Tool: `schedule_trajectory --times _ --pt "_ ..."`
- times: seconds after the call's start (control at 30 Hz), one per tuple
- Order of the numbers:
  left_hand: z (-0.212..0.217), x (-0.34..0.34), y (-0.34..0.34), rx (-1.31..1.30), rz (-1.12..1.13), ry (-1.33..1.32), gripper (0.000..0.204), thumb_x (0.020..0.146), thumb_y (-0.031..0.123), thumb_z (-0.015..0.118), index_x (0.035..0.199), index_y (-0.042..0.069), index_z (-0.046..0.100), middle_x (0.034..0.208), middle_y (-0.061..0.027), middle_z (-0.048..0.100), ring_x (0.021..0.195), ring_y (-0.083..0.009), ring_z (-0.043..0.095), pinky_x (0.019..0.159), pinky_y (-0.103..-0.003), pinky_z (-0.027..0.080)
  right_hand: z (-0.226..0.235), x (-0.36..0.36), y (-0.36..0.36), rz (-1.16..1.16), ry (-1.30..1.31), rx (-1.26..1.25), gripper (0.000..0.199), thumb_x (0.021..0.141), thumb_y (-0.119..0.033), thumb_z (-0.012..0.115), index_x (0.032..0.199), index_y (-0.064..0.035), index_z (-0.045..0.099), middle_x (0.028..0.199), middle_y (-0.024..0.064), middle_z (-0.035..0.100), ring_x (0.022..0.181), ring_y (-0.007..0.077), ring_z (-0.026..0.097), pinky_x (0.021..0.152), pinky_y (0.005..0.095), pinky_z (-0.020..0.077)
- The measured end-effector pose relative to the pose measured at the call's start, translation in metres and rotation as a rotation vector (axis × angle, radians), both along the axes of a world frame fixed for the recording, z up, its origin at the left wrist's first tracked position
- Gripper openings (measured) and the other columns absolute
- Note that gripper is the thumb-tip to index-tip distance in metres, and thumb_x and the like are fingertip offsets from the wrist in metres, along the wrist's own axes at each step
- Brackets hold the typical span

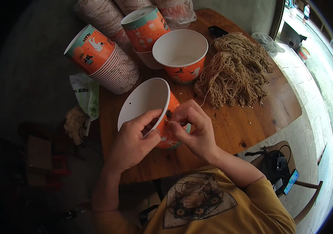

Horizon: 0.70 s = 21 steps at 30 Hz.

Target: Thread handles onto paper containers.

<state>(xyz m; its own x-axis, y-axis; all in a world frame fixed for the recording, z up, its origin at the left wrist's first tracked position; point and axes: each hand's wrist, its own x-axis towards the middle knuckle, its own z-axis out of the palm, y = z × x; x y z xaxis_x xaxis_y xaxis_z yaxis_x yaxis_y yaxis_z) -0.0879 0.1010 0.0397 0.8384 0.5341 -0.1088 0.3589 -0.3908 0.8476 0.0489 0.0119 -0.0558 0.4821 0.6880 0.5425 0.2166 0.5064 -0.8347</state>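
A large orange paper bucket (143, 95) with a white inside lies tilted on the wooden table, its mouth toward the left. A small dark hole shows in its inner wall. My left hand (135, 136) grips the rim, thumb outside and fingers reaching into the mouth. At the outer wall my right hand (193, 126) is closed in a pinch, with a thin pale string between thumb and forefinger. Where the string meets the wall is partly hidden by the fingers. Behind it, a second orange bucket (180, 48) stands upright, mouth up.
A heap of tan cords (236, 70) covers the table's right side, with small white bits near it. Stacked buckets (112, 66) lean at the back left, and more stacks (143, 29) stand behind. A chair (287, 154) with a black bag and a phone is at the right.
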Motion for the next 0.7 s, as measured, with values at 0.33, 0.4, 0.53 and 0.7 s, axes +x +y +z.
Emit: schedule_trajectory --times 0.33,0.4,0.53,0.7 --pt "-0.001 0.006 -0.002 -0.001 -0.040 -0.007 0.036 0.087 0.002 0.052 0.123 0.000 0.052 0.096 -0.0080 0.064 0.086 -0.0094 0.059 0.075 -0.027 0.051 0.005 0.004 -0.004 -0.029 -0.028 -0.061 0.011 0.077 0.001 0.067 0.080 -0.0004 0.057 0.088 0.0056 0.053 0.075 0.0129 0.053 0.064 0.0255 0.0448" --pt "-0.005 0.008 -0.002 -0.039 -0.108 -0.052 0.030 0.091 0.004 0.052 0.120 0.000 0.054 0.095 -0.0076 0.064 0.085 -0.0098 0.058 0.076 -0.026 0.049 0.006 0.006 -0.008 -0.048 -0.043 -0.098 0.011 0.077 0.001 0.067 0.080 0.0000 0.057 0.088 0.0054 0.053 0.075 0.0131 0.053 0.064 0.0257 0.0455" --pt "-0.024 0.015 0.002 -0.111 -0.183 -0.124 0.023 0.094 0.008 0.052 0.116 0.001 0.055 0.092 -0.0078 0.064 0.083 -0.0097 0.058 0.076 -0.027 0.048 0.003 0.017 -0.025 -0.048 -0.067 -0.177 0.009 0.079 0.001 0.067 0.083 0.0011 0.058 0.089 0.0055 0.053 0.076 0.0140 0.057 0.065 0.0261 0.0479" --pt "-0.042 0.031 -0.009 -0.016 -0.200 -0.009 0.009 0.094 0.009 0.052 0.097 0.001 0.054 0.081 -0.0101 0.063 0.078 -0.0171 0.062 0.071 -0.032 0.048 -0.009 0.023 -0.048 -0.074 -0.111 -0.303 0.011 0.082 -0.002 0.067 0.091 0.0010 0.061 0.090 0.0076 0.053 0.078 0.0160 0.060 0.066 0.0273 0.0495"
